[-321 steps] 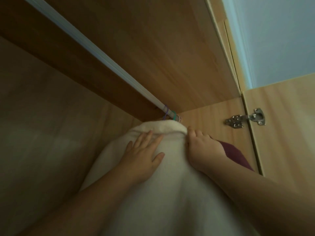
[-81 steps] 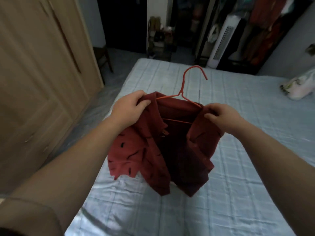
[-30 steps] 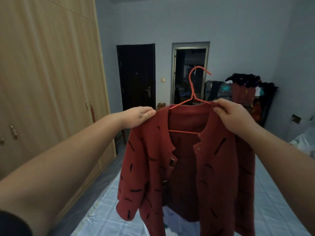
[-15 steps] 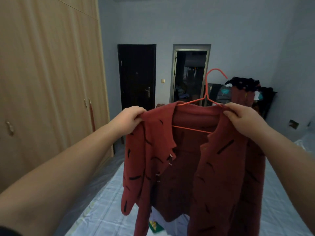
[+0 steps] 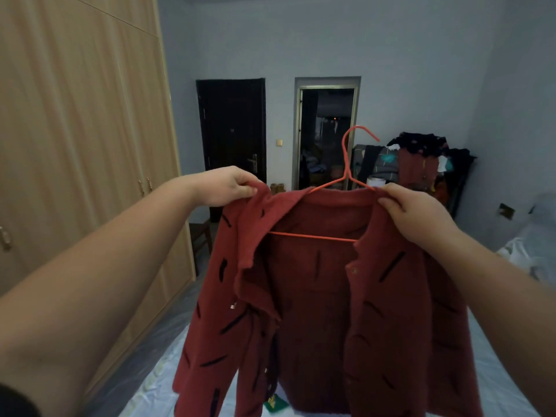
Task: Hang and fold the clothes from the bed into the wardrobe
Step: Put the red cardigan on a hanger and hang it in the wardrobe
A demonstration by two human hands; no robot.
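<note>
Lowered a little since half a second ago, the red cardigan (image 5: 328,299) hangs on its red hanger (image 5: 346,176) above the bed (image 5: 496,356) — left hand (image 5: 224,185) and right hand (image 5: 416,212) each pinch a shoulder, probably hanger too — wardrobe (image 5: 75,145) at left.

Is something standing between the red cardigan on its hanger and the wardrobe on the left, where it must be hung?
Yes: the wardrobe doors in view look closed, so one must be opened first. Otherwise the space between the red cardigan and the wardrobe looks free. Left hand and right hand both grip its shoulders on the hanger.
</note>
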